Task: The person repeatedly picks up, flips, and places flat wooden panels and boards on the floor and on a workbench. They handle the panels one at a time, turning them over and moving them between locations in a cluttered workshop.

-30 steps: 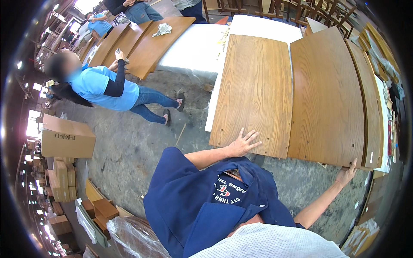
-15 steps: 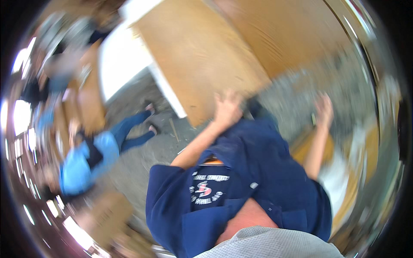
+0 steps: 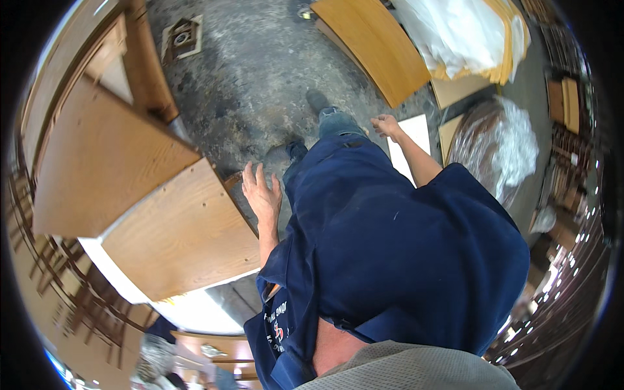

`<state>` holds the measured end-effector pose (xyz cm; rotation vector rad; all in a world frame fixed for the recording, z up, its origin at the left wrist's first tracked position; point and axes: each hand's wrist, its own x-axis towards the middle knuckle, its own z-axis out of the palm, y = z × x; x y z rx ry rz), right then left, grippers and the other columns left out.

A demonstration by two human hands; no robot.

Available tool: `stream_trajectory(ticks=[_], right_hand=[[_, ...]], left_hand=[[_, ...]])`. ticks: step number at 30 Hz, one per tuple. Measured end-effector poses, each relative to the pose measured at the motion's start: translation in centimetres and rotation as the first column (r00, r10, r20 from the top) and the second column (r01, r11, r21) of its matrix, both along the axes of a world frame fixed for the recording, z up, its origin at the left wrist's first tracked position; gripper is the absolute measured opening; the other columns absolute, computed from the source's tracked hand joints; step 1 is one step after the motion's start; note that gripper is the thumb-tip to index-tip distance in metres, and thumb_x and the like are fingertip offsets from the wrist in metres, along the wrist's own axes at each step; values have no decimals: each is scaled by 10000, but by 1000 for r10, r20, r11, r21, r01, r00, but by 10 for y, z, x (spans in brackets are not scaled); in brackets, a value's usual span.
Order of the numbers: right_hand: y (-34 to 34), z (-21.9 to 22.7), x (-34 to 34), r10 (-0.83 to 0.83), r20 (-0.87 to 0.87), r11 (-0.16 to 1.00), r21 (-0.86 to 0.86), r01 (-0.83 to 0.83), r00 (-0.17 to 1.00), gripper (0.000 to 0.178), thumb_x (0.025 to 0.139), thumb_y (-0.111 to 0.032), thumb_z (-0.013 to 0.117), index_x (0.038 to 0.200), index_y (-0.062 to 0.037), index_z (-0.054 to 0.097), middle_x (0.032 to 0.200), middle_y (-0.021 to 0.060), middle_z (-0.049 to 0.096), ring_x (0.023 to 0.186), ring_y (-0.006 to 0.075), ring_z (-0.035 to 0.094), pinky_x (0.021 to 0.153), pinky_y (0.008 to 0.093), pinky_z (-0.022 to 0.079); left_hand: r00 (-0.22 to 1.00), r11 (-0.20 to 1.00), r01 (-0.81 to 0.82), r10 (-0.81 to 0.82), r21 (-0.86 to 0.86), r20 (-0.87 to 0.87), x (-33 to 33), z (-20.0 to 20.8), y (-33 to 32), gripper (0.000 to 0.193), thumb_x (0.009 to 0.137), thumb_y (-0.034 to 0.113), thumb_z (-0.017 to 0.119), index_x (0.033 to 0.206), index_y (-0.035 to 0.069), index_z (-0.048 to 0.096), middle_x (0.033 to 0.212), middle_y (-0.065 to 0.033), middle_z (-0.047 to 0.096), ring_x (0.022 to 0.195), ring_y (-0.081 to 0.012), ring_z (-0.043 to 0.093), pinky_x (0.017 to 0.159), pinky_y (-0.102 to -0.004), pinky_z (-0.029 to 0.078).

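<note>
My left hand [image 3: 262,192] hangs with its fingers spread and nothing in it. Just to its left is the corner of a light-brown wooden panel [image 3: 182,227] with small dark holes along its edge. A second brown panel [image 3: 110,162] adjoins that one farther left. On my other side, my right hand [image 3: 386,125] is held low with its fingers loosely bent, and no object shows in it. It is close to a white sheet [image 3: 411,146] and the near end of a curved yellow-brown wooden panel [image 3: 374,49]. Neither hand appears to touch these pieces.
On the stained concrete floor [image 3: 240,78] at far left lies a small house-shaped wooden piece [image 3: 182,39]. At right are a plastic-wrapped brown bundle [image 3: 497,146] and a stack covered in white wrapping [image 3: 455,29]. Chair frames [image 3: 97,299] stand at the lower left.
The view has swung clockwise: the panels that were ahead are now to my left, and the person in light blue is out of sight. My left hand is beside the panel rather than over it.
</note>
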<state>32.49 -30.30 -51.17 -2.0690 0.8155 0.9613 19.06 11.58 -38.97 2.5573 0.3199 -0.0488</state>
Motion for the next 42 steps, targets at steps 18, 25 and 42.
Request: stream_trajectory(ticks=[18, 25, 42], right_hand=[[-184, 1, -37, -913, 88, 393, 445, 805, 398, 457, 932, -332, 552, 1270, -29, 498, 1130, 117, 613, 1011, 209, 602, 837, 354, 493], [-77, -6, -253, -992, -20, -129, 237, 963, -128, 363, 895, -316, 578, 1119, -31, 602, 944, 77, 665, 810, 154, 629, 683, 297, 511], [-235, -119, -376, -715, 153, -652, 207, 729, -682, 427, 872, -302, 597, 1167, 7, 606, 1018, 125, 658, 890, 201, 619, 770, 316, 504]], left_hand=[[559, 598, 699, -799, -391, -221, 266, -52, -254, 346, 805, 153, 651, 1104, -18, 620, 1029, -240, 646, 983, -369, 630, 833, -402, 494], [73, 264, 869, -905, -418, -420, 289, -103, -333, 306, 808, 169, 655, 1050, -17, 634, 940, -202, 678, 874, -304, 679, 747, -364, 527], [-258, 37, 906, -740, -421, -621, 154, -269, -855, 302, 804, 260, 651, 987, 21, 681, 897, -119, 699, 868, -193, 656, 779, -321, 495]])
